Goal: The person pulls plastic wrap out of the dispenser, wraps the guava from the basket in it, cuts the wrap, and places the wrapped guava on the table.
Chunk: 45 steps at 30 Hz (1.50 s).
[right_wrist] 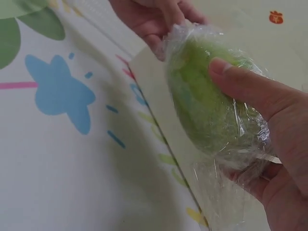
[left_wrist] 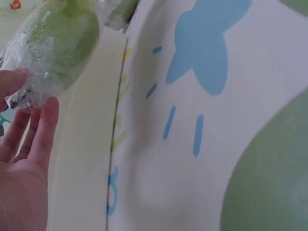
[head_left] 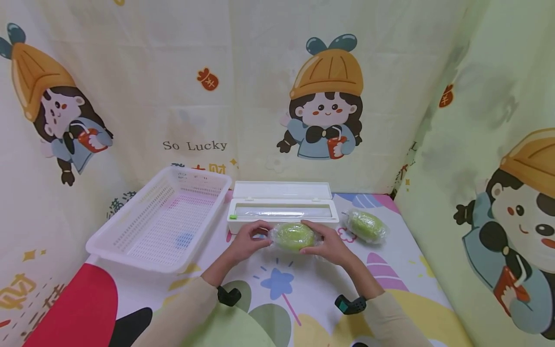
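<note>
A green mango [head_left: 292, 237] wrapped in clear cling film is held between both hands, just in front of a white cling film dispenser [head_left: 282, 225]. My left hand [head_left: 246, 245] pinches the bunched film at the mango's left end between thumb and fingers. At the other end, my right hand [head_left: 328, 245] grips the mango, its thumb [right_wrist: 240, 82] lying over the top and the fingers beneath. Loose film [right_wrist: 211, 187] hangs below the right end. The dispenser's lid [head_left: 282, 189] is raised, showing a film roll [head_left: 284, 212] inside.
Another wrapped mango [head_left: 367, 226] lies on the table right of the dispenser. On the left sits a white perforated plastic basket [head_left: 173, 226] with raised sides. A patterned cloth [head_left: 243, 327] covers the table, and printed curtains [head_left: 256, 96] enclose the back and both sides.
</note>
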{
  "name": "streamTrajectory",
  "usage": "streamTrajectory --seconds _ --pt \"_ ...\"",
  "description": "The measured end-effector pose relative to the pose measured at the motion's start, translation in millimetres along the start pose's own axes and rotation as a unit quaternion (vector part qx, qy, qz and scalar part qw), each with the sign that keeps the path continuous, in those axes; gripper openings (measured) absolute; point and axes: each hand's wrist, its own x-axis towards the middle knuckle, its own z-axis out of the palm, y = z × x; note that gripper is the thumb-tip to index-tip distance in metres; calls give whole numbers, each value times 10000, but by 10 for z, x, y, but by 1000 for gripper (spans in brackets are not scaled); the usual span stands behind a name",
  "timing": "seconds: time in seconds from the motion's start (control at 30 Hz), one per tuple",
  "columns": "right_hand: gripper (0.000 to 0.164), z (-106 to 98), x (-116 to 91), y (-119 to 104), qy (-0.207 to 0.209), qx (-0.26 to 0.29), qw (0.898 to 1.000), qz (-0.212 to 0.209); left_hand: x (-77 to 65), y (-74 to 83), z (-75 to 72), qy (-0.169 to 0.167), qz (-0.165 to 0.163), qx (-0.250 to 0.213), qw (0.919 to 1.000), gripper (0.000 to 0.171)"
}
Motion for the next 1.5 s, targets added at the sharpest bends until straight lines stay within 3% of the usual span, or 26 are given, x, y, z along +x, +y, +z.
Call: streamTrajectory --seconds 0.27,0.4,0.5,0.6,0.8,1.0,1.13,1.23,1.37,1.5 --pt "83 -35 -2 -30 -50 59 9999 80 0 -2 22 352 28 -31 9994 14" --pt "83 -53 9 -13 -43 44 9997 244 4 -1 -10 190 203 109 9996 27" --pt "83 -68 10 -4 -2 73 9995 309 6 20 -31 -58 283 -56 9996 42" --pt "80 -93 23 -15 19 115 9993 350 24 52 -44 -272 323 -335 9985 47" --pt "75 -119 44 -74 -49 163 9994 312 54 82 -33 -167 445 -365 9982 35" --pt "74 -89 10 -99 -97 194 9991 362 -2 99 -2 131 254 -195 9994 21" --pt "74 -51 -1 -86 -139 233 9989 377 -41 113 -2 145 181 -143 9996 21" --pt "75 -34 20 -85 -136 290 9990 307 -31 124 -19 -15 110 -206 9997 30" --pt "78 -24 47 -114 -109 227 9996 90 2 135 -25 -462 -115 -306 9984 58" --pt "80 -10 62 -175 -266 247 9992 -159 25 134 8 -760 -210 -80 9969 72"
